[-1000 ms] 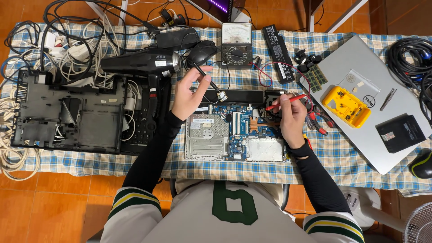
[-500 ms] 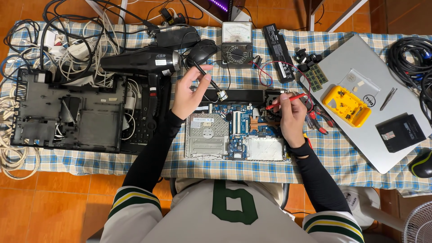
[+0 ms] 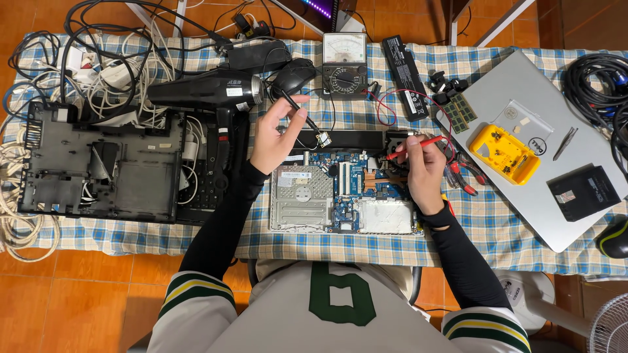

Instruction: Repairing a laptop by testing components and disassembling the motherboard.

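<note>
Left grip: our left hand point(image 3: 275, 134) pinches a black probe point(image 3: 297, 110) between thumb and fingertips, held like a pen so the tip can be steered finely.
Right grip: our right hand point(image 3: 422, 163) is closed on a red probe point(image 3: 418, 142), its tip pointing away from the palm toward the middle of the board.
Board: the bare laptop board point(image 3: 347, 199) lies flat directly under both grips, near our body, where both hands reach it with the wrists low.
Black tip: we see it hang just above the board's far edge, beside a small part point(image 3: 322, 138); whether it touches, we cannot tell.
Meter: the analogue meter point(image 3: 345, 64) stands beyond the left grip, dial facing us, so it reads at a glance between the hands.
Off to the left: a black dryer point(image 3: 206, 91) and an empty laptop shell point(image 3: 98, 163) sit outside the left grip.
Off to the right: pliers point(image 3: 458, 176), a yellow tray point(image 3: 504, 153) and a closed silver laptop point(image 3: 556, 117) lie just outside the right grip.
Counter: a checked cloth covers the counter point(image 3: 163, 238).
</note>
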